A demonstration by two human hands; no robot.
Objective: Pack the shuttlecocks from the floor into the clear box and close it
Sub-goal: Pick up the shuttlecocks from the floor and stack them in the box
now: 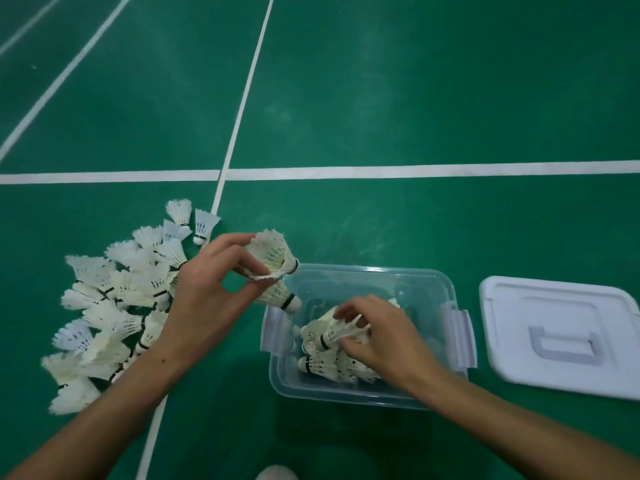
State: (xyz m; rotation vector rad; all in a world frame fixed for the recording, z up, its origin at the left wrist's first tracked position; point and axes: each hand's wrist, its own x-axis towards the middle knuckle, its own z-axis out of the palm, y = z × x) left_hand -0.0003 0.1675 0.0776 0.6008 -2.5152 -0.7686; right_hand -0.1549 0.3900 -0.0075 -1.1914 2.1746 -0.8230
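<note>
We look down at a green court floor [381, 98] crossed by white lines, with both our bare arms reaching forward. Our left hand [211, 289] is closed around two shuttlecocks [273, 268], feathers in the fingers and cork tips pointing right, held just over the left rim of the clear box [446, 292]. Our right hand [377, 337] is down inside the box, its fingers curled on a shuttlecock [325, 336] that rests on a small cluster already packed there. That cluster covers only the near part of the box bottom; the far part looks bare through the plastic. To the left, on the floor, lies a large loose pile of shuttlecocks [114, 303], many more than are in the box. The white lid [561, 334] lies flat on the floor just to the right of the box, handle up, apart from it. We judge the packing to be at an early stage: most of the pile is left to move, and the lid has not yet been put on.
</note>
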